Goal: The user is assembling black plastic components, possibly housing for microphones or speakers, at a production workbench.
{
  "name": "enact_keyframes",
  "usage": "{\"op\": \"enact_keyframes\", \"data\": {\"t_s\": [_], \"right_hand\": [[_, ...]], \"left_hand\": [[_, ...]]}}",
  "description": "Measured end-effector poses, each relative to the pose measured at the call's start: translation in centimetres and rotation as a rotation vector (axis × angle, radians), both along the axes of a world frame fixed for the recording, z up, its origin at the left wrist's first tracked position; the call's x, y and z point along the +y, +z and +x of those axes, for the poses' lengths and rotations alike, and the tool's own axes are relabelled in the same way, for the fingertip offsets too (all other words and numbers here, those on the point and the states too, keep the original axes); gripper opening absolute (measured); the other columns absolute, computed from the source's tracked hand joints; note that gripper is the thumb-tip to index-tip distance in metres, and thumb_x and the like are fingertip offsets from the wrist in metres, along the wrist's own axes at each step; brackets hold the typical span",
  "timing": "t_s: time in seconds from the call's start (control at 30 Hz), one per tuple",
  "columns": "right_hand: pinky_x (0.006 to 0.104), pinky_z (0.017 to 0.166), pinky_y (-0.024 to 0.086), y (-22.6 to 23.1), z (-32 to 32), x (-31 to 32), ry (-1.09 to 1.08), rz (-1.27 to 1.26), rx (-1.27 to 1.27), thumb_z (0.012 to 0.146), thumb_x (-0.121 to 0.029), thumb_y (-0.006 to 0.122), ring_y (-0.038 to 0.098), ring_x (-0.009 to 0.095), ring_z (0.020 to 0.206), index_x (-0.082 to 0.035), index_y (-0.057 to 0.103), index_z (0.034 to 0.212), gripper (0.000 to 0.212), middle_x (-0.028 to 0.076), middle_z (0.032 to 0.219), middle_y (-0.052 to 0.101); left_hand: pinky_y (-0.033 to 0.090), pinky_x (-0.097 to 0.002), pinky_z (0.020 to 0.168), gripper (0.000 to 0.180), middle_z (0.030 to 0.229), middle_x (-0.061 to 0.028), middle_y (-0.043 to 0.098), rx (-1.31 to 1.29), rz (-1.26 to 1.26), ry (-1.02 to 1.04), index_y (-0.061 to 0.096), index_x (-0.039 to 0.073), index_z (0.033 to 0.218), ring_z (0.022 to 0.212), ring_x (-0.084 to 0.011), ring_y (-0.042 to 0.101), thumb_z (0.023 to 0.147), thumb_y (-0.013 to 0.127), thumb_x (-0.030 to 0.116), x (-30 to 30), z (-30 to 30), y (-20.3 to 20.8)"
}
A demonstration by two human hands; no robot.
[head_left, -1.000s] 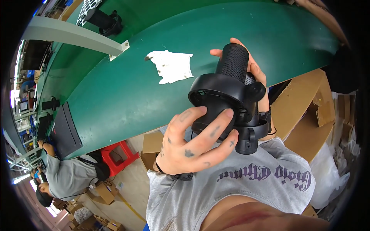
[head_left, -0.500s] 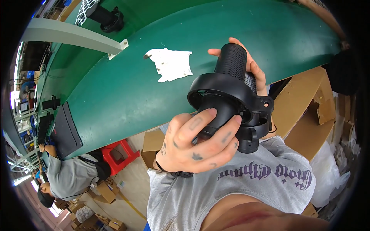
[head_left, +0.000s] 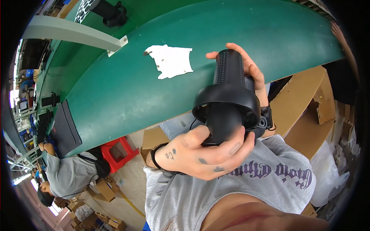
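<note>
Left hand (head_left: 206,154) had just shifted round the bottom end of the black mic (head_left: 227,94) right of centre frame, and the side bracket sticking out half a second earlier wasn't visible anymore, so my read is the mic was getting turned. Left fingers were half curled, cupping that bottom end, while the right hand (head_left: 257,79) sat behind the mesh end, palm hidden, so can't tell how closed it was. Further out, a ragged white sheet (head_left: 171,61) lay on the green bench (head_left: 127,88), upper middle of frame.
</note>
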State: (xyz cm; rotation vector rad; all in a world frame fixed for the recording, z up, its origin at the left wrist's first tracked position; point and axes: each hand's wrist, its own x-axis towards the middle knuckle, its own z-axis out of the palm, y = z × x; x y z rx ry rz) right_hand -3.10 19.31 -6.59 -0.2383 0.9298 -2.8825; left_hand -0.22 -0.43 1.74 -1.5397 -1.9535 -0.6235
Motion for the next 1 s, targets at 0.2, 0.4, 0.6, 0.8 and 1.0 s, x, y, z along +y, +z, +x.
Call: {"op": "enact_keyframes", "data": {"t_s": [0.2,0.4,0.6,0.8,1.0], "right_hand": [[0.0366,0.080,0.055,-2.6,-0.5,0.4,-0.098,0.021,0.050,0.087,-0.038,0.060,0.062,0.030,0.097,-0.005,0.032,0.137,0.066,0.028,0.130,0.043],[0.0404,0.074,0.054,-2.9,-1.5,2.2,-0.373,0.020,-0.006,0.095,-0.033,0.047,0.058,0.025,0.093,-0.011,0.033,0.135,0.047,0.011,0.114,0.053],[0.0395,0.067,0.053,-3.8,-2.3,1.9,-0.493,-0.208,-0.123,0.098,-0.028,0.045,0.053,0.021,0.080,-0.018,0.040,0.124,0.029,0.010,0.114,0.053],[0.0409,0.070,0.054,-3.6,-2.6,1.5,-0.527,-0.275,-0.075,0.098,-0.029,0.045,0.058,0.024,0.084,-0.018,0.040,0.125,0.029,0.014,0.111,0.054],[0.0384,0.072,0.055,-3.1,-2.7,1.4,-0.552,-0.269,-0.096,0.098,-0.030,0.045,0.061,0.025,0.084,-0.019,0.040,0.126,0.030,0.015,0.105,0.056]], "left_hand": [[0.028,-0.0296,0.064,0.006,0.105,0.0131,0.065,0.006,0.110,0.024,0.061,0.023,0.079,0.097,-0.0098,0.057,0.076,0.057,0.019,0.4,-0.8,-0.1],[0.050,-0.0327,0.066,0.059,0.090,-0.0076,0.066,-0.668,0.707,0.272,0.055,0.012,0.118,0.091,-0.0237,0.064,0.064,0.078,0.018,-0.4,-3.1,-2.1],[0.053,-0.0293,0.058,0.081,0.081,-0.0076,0.065,-1.001,0.241,0.300,0.052,0.003,0.117,0.067,-0.0185,0.066,0.052,0.089,0.034,0.3,-1.8,-2.7],[0.055,-0.0292,0.064,0.074,0.088,-0.0114,0.065,-1.022,0.214,0.331,0.053,0.001,0.112,0.080,-0.0210,0.067,0.051,0.089,0.023,0.9,-1.4,-2.0],[0.052,-0.0275,0.054,0.061,0.080,-0.0070,0.063,-0.849,0.271,0.292,0.055,0.005,0.103,0.061,-0.0196,0.064,0.056,0.086,0.028,1.2,-1.5,-2.8]]}}
